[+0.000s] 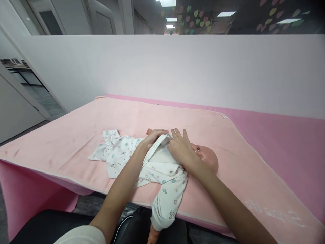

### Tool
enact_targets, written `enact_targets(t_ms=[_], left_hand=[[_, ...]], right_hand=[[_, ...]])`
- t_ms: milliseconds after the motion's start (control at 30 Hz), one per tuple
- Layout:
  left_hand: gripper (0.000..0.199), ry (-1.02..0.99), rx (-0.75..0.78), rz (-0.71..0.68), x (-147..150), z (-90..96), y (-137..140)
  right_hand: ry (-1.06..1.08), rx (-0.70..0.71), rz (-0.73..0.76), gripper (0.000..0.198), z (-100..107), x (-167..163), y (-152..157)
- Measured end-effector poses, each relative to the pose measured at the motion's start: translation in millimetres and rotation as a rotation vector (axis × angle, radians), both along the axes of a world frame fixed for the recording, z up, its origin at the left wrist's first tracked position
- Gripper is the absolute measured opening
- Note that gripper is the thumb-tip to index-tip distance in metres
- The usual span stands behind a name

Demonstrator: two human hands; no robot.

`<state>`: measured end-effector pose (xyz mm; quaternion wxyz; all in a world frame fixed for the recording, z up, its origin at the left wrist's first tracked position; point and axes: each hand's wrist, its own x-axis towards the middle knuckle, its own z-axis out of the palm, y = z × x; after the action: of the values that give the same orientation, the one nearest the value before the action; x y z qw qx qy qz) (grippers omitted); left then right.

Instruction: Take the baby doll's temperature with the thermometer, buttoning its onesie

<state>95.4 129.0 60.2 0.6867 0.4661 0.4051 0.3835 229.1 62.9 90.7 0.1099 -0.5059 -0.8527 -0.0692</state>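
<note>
A baby doll (208,157) lies on its back, head to the right, in a white printed baby shirt (172,189) with its front flap folded open. My left hand (155,136) is at the far side of its chest, closed on the raised shirt edge with its row of snaps. Beside it, my right hand (179,144) rests near the doll's neck and far shoulder, fingers spread over the collar area; its thumb side is partly hidden. The near sleeve hangs over the table edge, with the doll's hand (153,234) poking out. Matching printed baby trousers (119,149) lie toward the left.
A pale pink blanket (76,135) covers the table over a darker pink cloth (291,149). A white wall (177,71) with a window above stands behind. The near table edge and a black seat (45,225) are close to my body.
</note>
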Motion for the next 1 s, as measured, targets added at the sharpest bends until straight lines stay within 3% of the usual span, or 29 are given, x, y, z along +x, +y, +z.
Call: enact_targets(t_ms=[100,200,333,433,500,600,733,900,1000], left_hand=[[0.023,-0.134,-0.018,-0.01,0,0.9,-2],[0.025,-0.148,-0.016,-0.004,0,1.7,-4],[0.024,-0.096,0.058,0.049,0,-0.4,-3],[0.018,-0.052,0.154,0.101,2,-4.4,-2],[0.016,-0.036,0.181,0.069,2,-7.2,-4],[0.018,0.015,0.245,-0.07,2,-10.9,-8],[0.018,0.078,0.418,-0.224,1,-14.2,-13],[0.033,0.142,0.532,-0.279,0,-13.1,-20],[0.028,0.231,0.632,-0.316,0,-11.1,-27]], right_hand=[[-0.164,0.084,-0.09,0.027,-10,-8,3],[-0.067,0.128,-0.104,0.028,-1,4,-15],[0.251,0.178,-0.276,0.03,21,31,-60],[0.683,0.121,-0.432,0.037,29,38,-84],[0.885,0.023,-0.384,0.039,28,34,-89],[0.978,-0.105,-0.258,0.04,25,19,-88],[1.014,-0.097,-0.216,0.039,27,-2,-89],[1.04,-0.082,-0.21,0.038,36,-23,-97],[1.03,-0.088,-0.22,0.039,41,-32,-101]])
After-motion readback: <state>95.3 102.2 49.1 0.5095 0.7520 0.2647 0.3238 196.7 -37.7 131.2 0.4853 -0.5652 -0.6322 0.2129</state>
